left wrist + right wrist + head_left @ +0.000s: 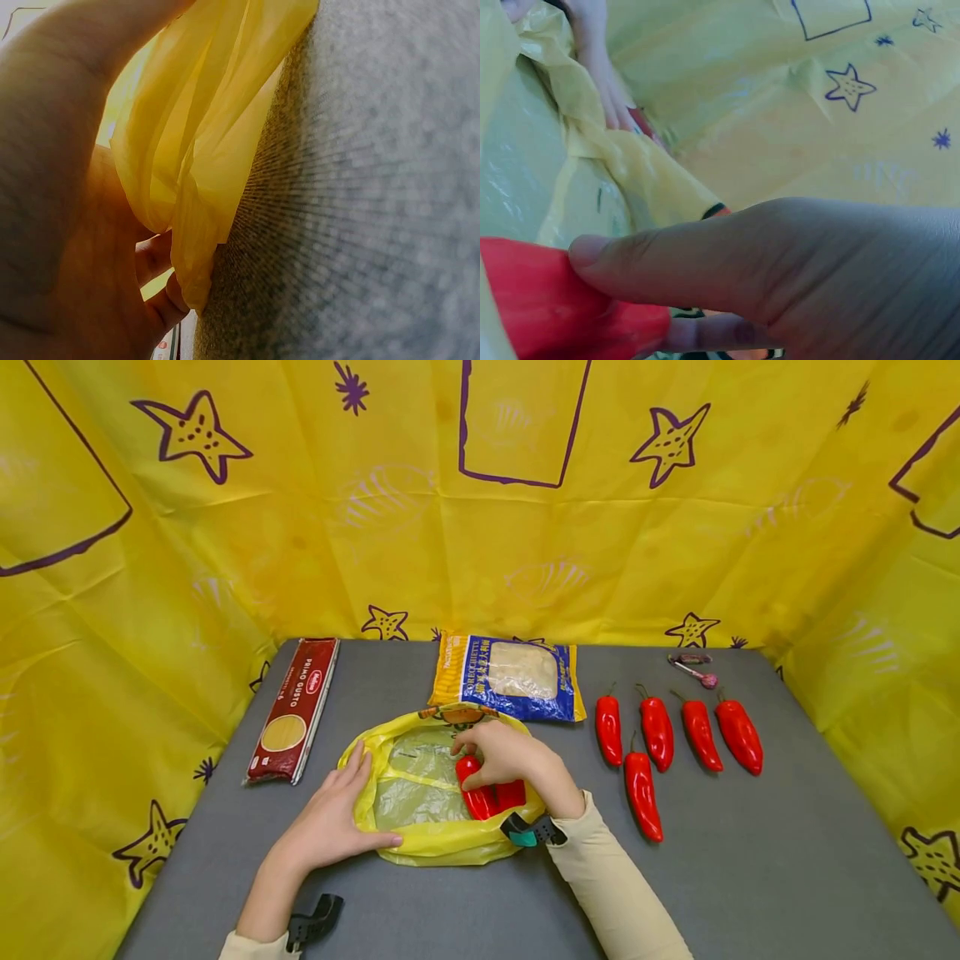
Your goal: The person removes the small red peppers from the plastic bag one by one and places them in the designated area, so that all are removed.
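Note:
A yellow plastic bag (pixel 442 843) stands with its mouth wide open on the table. Inside it, my right hand (pixel 504 753) pinches a red pepper (pixel 474 789) between thumb and fingers; the right wrist view shows the thumb pressed on the red pepper (pixel 540 300). More red shows beside it in the bag, partly covered by my hand and wrist. My left hand (pixel 337 814) rests against the bag's left side, fingers spread along the outside and thumb on the near rim. The left wrist view shows the bag's yellow folds (pixel 202 150) beside the palm.
Several red peppers (pixel 657 732) lie to the bag's right. Behind it sits a blue and yellow pasta packet (pixel 517 677). A dark red spaghetti packet (pixel 292 710) lies at the left. A lollipop (pixel 708 680) and a small wrapped candy (pixel 690 658) are at the back right.

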`<state>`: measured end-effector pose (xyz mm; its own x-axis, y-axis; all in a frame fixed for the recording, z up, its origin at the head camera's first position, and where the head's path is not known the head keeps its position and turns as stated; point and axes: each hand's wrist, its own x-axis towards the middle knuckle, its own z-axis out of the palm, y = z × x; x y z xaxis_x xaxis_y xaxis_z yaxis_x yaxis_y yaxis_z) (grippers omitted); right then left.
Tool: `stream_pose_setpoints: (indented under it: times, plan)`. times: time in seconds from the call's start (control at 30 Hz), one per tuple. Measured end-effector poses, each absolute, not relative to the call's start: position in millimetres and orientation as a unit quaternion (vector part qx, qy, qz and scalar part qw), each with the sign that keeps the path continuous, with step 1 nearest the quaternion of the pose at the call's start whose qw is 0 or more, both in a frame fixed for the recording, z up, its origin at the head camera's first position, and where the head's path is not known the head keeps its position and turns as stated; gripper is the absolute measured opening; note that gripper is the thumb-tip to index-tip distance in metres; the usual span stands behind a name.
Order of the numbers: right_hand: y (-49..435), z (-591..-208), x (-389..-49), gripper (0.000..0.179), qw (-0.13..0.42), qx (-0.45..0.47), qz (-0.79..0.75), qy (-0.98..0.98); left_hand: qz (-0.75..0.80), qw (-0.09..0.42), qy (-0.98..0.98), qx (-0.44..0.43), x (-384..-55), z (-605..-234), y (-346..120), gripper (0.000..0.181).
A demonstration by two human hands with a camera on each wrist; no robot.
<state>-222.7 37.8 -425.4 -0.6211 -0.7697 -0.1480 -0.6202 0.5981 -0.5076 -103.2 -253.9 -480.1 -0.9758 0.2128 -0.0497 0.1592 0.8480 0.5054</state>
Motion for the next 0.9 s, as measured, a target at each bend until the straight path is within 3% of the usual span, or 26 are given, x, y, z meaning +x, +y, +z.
stream_pose_setpoints:
  times: [0.43, 0.9]
  plan:
    - [22.1, -441.0, -222.1, 0.042, 0.137, -0.403, -0.217, 0.879, 0.257, 0.056, 0.96, 0.098, -103.3, -478.2, -253.6, 0.139]
    - [19.1, -441.5, -221.5, 0.05, 0.156, -0.415, -0.218, 0.87, 0.25, 0.047, 0.962, 0.102, -102.9, -479.5, -253.7, 0.138]
